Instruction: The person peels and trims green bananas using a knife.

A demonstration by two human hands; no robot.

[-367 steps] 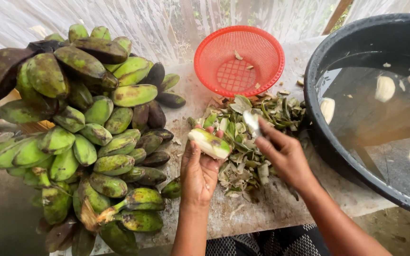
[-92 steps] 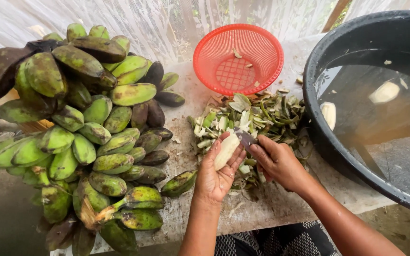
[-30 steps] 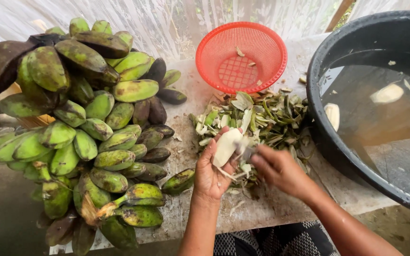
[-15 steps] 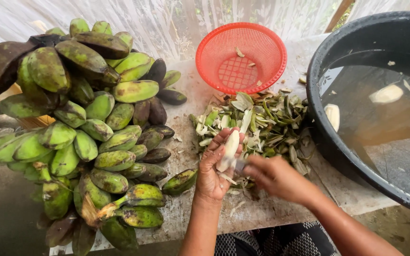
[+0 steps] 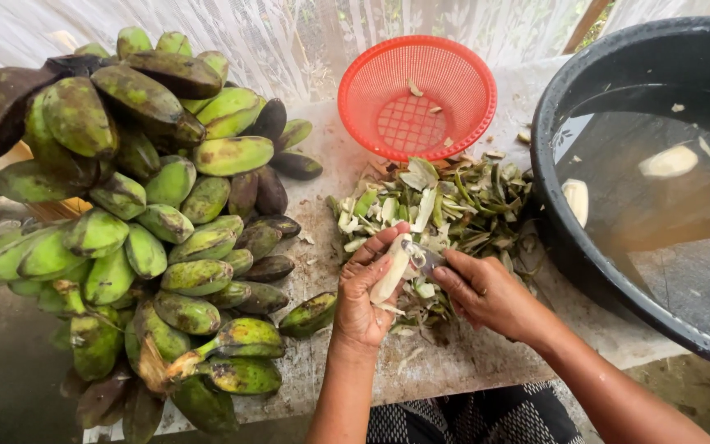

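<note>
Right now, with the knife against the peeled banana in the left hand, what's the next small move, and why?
Probably one more short scrape along the peeled banana: the left hand grips it, the right hand has the knife on it, and thin strands hang below. Then it likely joins the pale pieces floating in the black tub.

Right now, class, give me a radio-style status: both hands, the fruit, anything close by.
Left hand gripping peeled banana. Right hand holding knife against it. Peel pile just beyond; black tub of water right, green bananas left.
</note>
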